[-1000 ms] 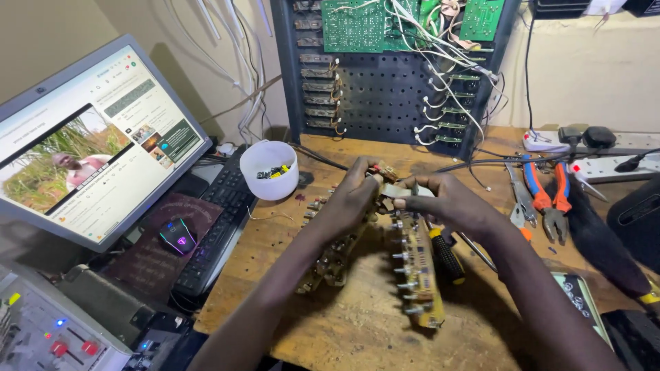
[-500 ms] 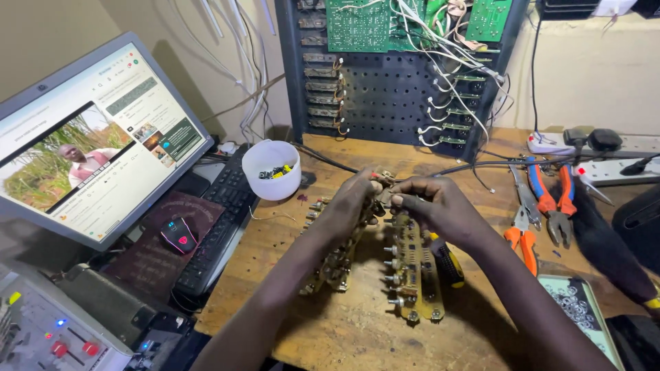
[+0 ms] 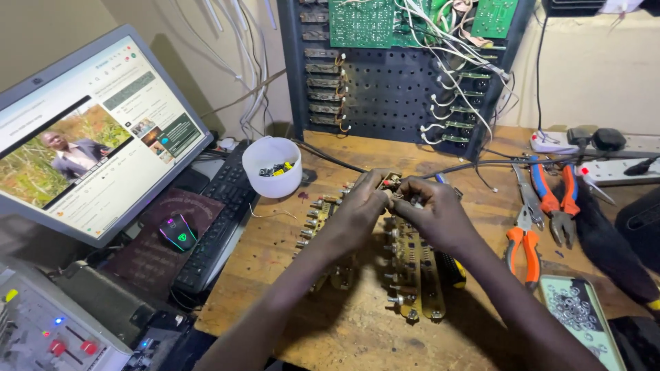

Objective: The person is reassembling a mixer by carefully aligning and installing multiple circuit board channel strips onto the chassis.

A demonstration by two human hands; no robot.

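Circuit boards [image 3: 412,275] studded with knobs lie just right of the white cup [image 3: 272,165]. Left hand [image 3: 357,213] and right hand [image 3: 433,213] meet over their far end, fingertips pinched around a small part.

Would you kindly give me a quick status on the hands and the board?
Left hand and right hand both pinching at the top end of the long circuit board. Board flat on wooden bench. White cup and pliers nearby, clear of hands.

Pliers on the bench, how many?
2: red-handled pliers lie right of the right hand, below the power strip; orange-handled pliers lie just nearer. Others may be hidden.
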